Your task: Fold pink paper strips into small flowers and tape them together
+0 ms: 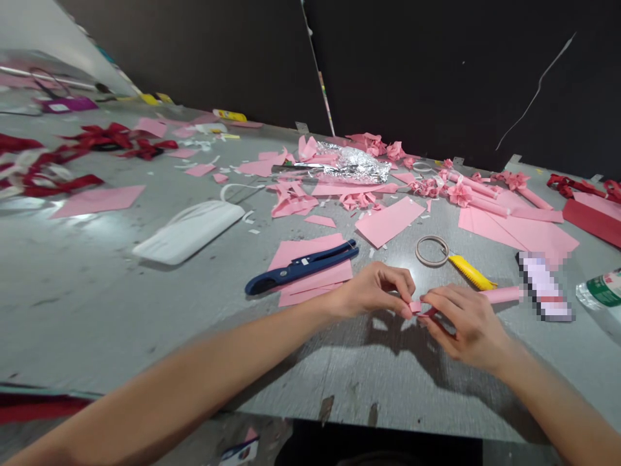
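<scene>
Between my two hands is a small folded piece of pink paper (415, 307), held just above the table. My left hand (383, 289) pinches its left end between thumb and fingertips. On the other side, my right hand (460, 320) has its fingers closed on the right end. A rolled pink paper tube (502, 295) shows behind the right hand; whether it touches the hand I cannot tell. Left of the hands, a dark blue cutter tool (301, 266) lies across pink paper sheets (315, 294). Beyond the right hand are a tape roll (431, 250) and a yellow-handled tool (470, 272).
A white case (191, 230) lies on the left of the grey table (87, 304). Pink scraps, paper flowers (460, 194) and crumpled foil (356, 162) spread along the dark back panel (417, 71). A blurred-out phone-shaped object (546, 288) and a bottle (601, 288) are at right.
</scene>
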Tool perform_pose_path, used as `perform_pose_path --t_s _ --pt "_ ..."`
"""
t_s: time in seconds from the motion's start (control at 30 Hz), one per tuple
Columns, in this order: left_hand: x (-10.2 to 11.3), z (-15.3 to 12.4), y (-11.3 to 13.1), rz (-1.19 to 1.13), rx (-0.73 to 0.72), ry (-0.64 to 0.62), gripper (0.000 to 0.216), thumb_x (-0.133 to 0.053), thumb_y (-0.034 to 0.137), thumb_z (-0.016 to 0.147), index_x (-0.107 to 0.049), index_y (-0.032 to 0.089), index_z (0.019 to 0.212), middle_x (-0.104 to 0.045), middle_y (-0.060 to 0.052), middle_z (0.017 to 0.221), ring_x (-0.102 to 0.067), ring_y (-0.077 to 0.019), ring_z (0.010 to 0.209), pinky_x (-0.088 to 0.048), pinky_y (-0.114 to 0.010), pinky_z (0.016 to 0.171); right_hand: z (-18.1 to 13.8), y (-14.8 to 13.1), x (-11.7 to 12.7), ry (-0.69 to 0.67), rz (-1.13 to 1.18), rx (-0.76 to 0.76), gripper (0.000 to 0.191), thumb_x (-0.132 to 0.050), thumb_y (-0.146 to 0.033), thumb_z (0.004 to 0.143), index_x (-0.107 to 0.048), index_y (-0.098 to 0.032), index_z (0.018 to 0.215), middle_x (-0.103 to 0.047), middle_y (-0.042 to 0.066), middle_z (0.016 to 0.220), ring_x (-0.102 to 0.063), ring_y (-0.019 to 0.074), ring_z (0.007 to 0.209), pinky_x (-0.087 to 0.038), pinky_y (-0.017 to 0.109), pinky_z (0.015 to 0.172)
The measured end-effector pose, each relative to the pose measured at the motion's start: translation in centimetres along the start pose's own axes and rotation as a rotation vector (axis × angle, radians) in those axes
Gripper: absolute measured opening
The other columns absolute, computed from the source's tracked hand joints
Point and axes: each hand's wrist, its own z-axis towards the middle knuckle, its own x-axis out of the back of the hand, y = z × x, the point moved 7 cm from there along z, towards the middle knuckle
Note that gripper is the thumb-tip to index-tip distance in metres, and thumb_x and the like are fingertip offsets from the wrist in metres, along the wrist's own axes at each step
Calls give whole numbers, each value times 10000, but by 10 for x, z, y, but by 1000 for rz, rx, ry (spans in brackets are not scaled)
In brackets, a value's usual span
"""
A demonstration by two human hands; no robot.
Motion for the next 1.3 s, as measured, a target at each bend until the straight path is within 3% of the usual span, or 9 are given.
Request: perform_pose_path --t_s 0.33,0.47,0.63,0.87,0.97,1.07,1.17,1.3 --pt "-14 -5 5 -11 -3 -173 332 -1084 382 658 -816 187 683 -676 -10 776 -617 -127 719 -487 -270 680 0 -10 0 -43 61 94 93 -594 -210 1098 -646 -222 1173 -793 72 958 -719 234 770 -567 371 663" --pt "-7 -2 3 0 13 -71 365 -1054 461 700 -831 174 734 -705 -32 822 -637 -143 731 -516 -296 695 -4 -3 0 8 45 34 157 -605 -198 1094 -660 -233 1237 -818 85 1010 -760 244 810 -600 383 694" --pt "4 2 5 77 -41 37 313 -975 448 804 -848 166 851 -760 -65 915 -691 -160 808 -567 -294 755 -11 19 -2 23 -44 -83 306 -677 -314 1101 -640 -246 1397 -837 107 1087 -808 292 893 -642 426 723" --pt "8 3 9 189 -105 121 216 -938 311 804 -845 173 941 -795 -81 994 -759 -193 897 -630 -342 871 -13 34 -5 9 -171 -117 309 -648 -222 1093 -679 -237 1401 -841 121 1158 -820 319 969 -663 452 749" --pt "15 1 11 186 -109 235 192 -910 331 834 -830 174 910 -813 -77 952 -780 -204 898 -646 -361 896 -11 37 -3 46 -250 -114 442 -589 -153 1104 -616 -246 1536 -825 135 1249 -798 339 1078 -672 529 880" --pt "29 -5 19 181 -163 440 225 -905 349 847 -823 173 961 -834 -81 970 -795 -212 909 -656 -364 897 -12 47 5 144 -332 -146 558 -570 -92 1083 -553 -253 1617 -781 151 1377 -736 371 1254 -594 657 1088" --pt "43 -13 24 156 -228 612 259 -893 357 869 -817 170 1032 -855 -86 1002 -820 -225 945 -665 -373 937 -14 55 14 237 -397 -158 606 -616 -88 1065 -527 -257 1640 -724 166 1492 -662 399 1383 -508 719 1182" --pt "45 -15 23 141 -226 633 297 -893 357 871 -842 157 1084 -875 -102 1040 -838 -246 969 -683 -389 949 -15 55 19 290 -426 -144 626 -653 -123 1065 -497 -265 1654 -708 158 1527 -627 393 1438 -447 718 1229"
